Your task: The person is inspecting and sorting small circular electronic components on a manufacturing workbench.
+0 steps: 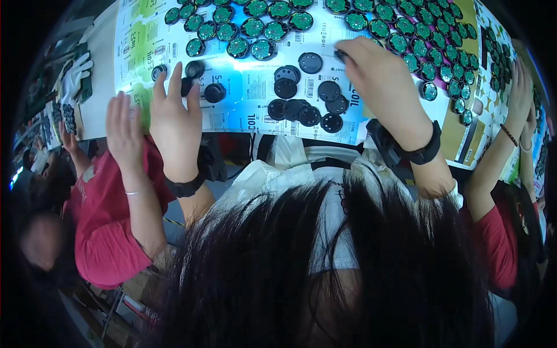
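My left hand point(176, 130) is open over the left of the table, fingers spread. A black round cap point(194, 69) and another dark piece point(185, 87) lie by its index finger and thumb; whether it touches them I cannot tell. Beside its thumb stands a black round knob-like part point(214, 93). My right hand point(380, 72) is closed in a pinch on a small black part point(340, 56), mostly hidden by the fingers. Between my hands lie several flat black discs with small holes, such as one disc point(310, 62) and a lower disc point(331, 122).
Many round black housings with green circuit boards point(252, 29) cover the far side and right. Printed sheets point(220, 119) line the table. A co-worker's hand point(125, 124) is close on my left, another person's hand point(518, 90) at the right. A white glove point(74, 78) lies far left.
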Tool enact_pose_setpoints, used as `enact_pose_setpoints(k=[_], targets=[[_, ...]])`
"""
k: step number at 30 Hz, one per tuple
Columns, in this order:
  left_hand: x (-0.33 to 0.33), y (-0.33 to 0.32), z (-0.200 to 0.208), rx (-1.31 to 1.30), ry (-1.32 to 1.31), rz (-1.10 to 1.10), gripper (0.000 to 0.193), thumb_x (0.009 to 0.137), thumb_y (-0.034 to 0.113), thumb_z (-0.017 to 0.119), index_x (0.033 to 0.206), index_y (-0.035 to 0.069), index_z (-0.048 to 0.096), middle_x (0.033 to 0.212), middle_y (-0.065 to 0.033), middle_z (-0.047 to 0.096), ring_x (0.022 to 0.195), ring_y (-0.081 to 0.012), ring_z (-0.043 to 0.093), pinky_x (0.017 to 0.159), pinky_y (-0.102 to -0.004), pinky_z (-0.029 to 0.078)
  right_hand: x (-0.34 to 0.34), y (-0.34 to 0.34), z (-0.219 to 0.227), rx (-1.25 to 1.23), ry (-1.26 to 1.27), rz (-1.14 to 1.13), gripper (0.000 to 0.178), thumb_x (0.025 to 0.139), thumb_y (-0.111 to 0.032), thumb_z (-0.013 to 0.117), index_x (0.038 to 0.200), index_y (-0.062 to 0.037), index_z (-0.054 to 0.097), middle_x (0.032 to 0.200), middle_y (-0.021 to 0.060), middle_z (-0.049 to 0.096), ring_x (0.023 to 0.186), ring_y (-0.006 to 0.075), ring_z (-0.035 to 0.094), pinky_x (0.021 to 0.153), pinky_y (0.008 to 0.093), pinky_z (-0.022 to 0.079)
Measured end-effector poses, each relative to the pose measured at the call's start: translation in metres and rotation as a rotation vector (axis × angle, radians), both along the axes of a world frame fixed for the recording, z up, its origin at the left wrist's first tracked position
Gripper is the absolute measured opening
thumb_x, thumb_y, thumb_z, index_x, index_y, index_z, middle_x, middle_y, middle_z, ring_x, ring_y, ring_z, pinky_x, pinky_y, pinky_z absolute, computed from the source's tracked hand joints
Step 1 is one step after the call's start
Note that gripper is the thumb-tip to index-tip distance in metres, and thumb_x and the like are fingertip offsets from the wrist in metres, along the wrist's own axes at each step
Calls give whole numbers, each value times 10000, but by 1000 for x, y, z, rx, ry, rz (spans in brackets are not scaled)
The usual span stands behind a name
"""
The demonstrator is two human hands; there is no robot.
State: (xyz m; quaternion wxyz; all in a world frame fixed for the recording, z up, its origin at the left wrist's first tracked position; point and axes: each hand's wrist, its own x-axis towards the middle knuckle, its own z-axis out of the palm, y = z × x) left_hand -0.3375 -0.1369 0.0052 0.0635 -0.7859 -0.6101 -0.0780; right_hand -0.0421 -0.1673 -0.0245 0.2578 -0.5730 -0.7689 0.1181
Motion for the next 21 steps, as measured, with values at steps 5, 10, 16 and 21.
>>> enact_pose_setpoints(k=[5, 10, 16, 21], targets=[[84, 28, 3, -18, -321, -370, 355, 790, 172, 665, 1127, 82, 598, 1072, -145, 599, 958, -320, 576, 800, -373, 481, 31, -10, 9, 10, 91, -167, 167, 781, -75, 622, 941, -116, 655, 858, 66, 651, 743, 260, 625, 593, 346, 496], [134, 62, 5, -100, -199, -618, 290, 731, 18, 645, 1017, 16, 601, 923, -111, 619, 852, -277, 613, 749, -336, 493, 33, -6, 23, 213, 61, -109, 232, 678, -115, 731, 905, -109, 681, 899, 35, 641, 750, 215, 604, 582, 314, 495], [140, 75, -2, -211, -303, -769, 114, 706, 25, 637, 816, 39, 608, 774, -121, 590, 736, -304, 579, 638, -376, 475, 30, -18, 33, -177, 805, -303, 154, 801, 44, 642, 953, 25, 636, 878, 65, 623, 751, 125, 621, 678, 239, 509], [148, 48, 10, -251, -756, -553, 262, 747, -17, 676, 1004, 29, 652, 789, -95, 651, 632, -186, 598, 590, -259, 465, 28, -21, 49, -177, 1075, -274, 231, 835, 62, 606, 1066, 68, 592, 885, 93, 614, 761, 156, 637, 697, 245, 522]])
